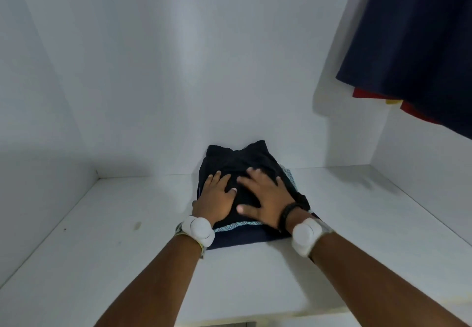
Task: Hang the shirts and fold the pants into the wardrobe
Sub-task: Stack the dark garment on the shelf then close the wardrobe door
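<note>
Pressing flat on folded black pants (237, 165): left hand (215, 199) and right hand (263, 196), fingers spread, grasping nothing. Hiding garments beneath, cropping hanging shirts (413, 45).

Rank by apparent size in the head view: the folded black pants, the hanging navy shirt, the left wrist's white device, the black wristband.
1. Hanging navy shirt, though cropped and nearer the camera.
2. Folded black pants.
3. White device on the left wrist.
4. Black wristband.

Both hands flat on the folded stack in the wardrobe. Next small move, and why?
Probably lift both hands off. The left hand and right hand lie flat, fingers spread, on the black pants, which already sit folded atop the stack on the white shelf.
</note>
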